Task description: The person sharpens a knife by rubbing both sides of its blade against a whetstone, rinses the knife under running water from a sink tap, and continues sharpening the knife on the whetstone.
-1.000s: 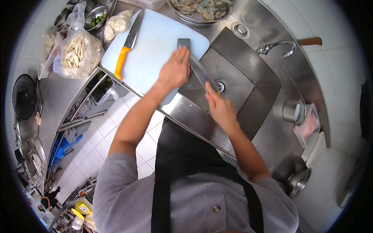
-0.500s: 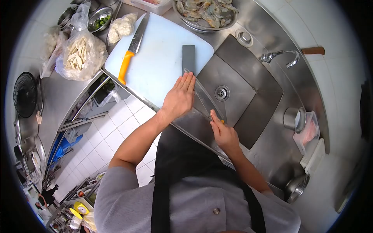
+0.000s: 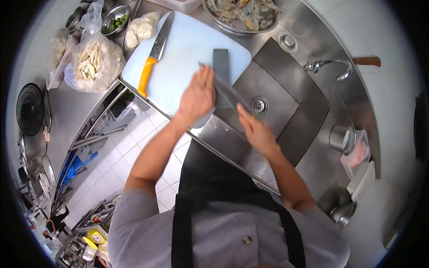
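My right hand (image 3: 260,136) is wrapped round the handle of a kitchen knife (image 3: 229,93), at the near side of the sink. Its blade slants up and left across a grey sharpening stone (image 3: 220,60). Stretched fingers of my left hand (image 3: 198,96) lie flat near the blade's tip, slightly blurred. Beneath the stone is a white cutting board (image 3: 187,44), reaching over the sink's left edge. Another knife (image 3: 146,77), with a yellow handle, rests on the board's left side.
A steel sink (image 3: 286,116) with a tap (image 3: 328,64) lies to the right. A bowl of shrimp (image 3: 243,15) stands behind the board. Bags of pale strips (image 3: 89,62) and white pieces (image 3: 140,30) sit at left. A pot (image 3: 339,137) stands right of the sink.
Both hands and the knife have moved up and left, so the blade's tip now reaches past the stone's left side. The yellow-handled knife stays on the board.
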Demonstrator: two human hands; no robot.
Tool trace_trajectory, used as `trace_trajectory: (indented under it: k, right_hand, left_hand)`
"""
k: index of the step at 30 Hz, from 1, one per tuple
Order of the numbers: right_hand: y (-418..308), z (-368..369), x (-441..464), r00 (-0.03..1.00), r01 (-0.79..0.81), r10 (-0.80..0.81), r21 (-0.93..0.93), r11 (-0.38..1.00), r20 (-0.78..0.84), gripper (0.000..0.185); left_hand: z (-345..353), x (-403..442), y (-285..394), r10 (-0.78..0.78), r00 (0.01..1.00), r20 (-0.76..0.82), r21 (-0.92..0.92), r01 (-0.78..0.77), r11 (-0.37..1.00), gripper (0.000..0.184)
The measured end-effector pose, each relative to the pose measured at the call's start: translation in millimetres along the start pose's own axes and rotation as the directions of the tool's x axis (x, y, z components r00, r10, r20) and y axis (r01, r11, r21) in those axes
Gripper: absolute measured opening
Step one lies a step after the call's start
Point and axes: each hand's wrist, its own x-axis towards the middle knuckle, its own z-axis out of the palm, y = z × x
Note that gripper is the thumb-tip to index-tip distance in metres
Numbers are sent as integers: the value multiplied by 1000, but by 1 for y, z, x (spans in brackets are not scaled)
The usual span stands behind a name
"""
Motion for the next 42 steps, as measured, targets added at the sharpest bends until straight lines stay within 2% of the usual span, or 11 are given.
trace_trajectory:
  k: [4,9,10,12,15,21,32,34,36,37,42]
  right_hand:
    - [-4,10,88,995,-67,69,-42,997,67,45]
    - [-13,8,10,983,-116,130,-111,987,129,44]
    - [-9,13,1,998,-23,24,-20,1000,60,44]
    - [-4,23,-2,998,57,-56,75,996,-11,44]
    - [-24,17,56,987,-62,66,-31,998,145,45]
    - [-23,23,15,984,-8,8,-2,1000,180,47]
    - [-32,29,56,970,12,-9,-13,1000,244,46]
    - [-42,22,54,956,-46,82,-132,990,281,46]
    - [-22,27,18,980,6,10,-80,997,199,45]
    - [-18,23,10,990,72,-68,-30,997,120,45]
    - [6,4,59,997,-14,22,-105,994,75,45]
  left_hand:
    - [-1,66,-78,35,997,-71,54,-31,998,52]
    - [-7,-16,-11,6,999,-40,29,-5,1000,53]
    - [-14,-27,2,-7,1000,-3,26,7,1000,54]
    - [-10,-20,-19,-14,1000,-3,8,14,1000,53]
    - [-17,8,-55,-44,998,-51,71,48,996,53]
    - [-20,-34,-35,-121,992,-34,9,122,993,53]
    - [-31,-40,-56,-194,979,-69,43,197,979,53]
    - [-30,-39,-56,-168,984,-59,62,172,983,53]
    - [-13,-56,-39,-66,981,-183,3,68,998,53]
    - [-14,-55,-25,-101,987,-125,-43,96,994,53]
    - [8,20,-43,-45,988,-145,-88,33,996,54]
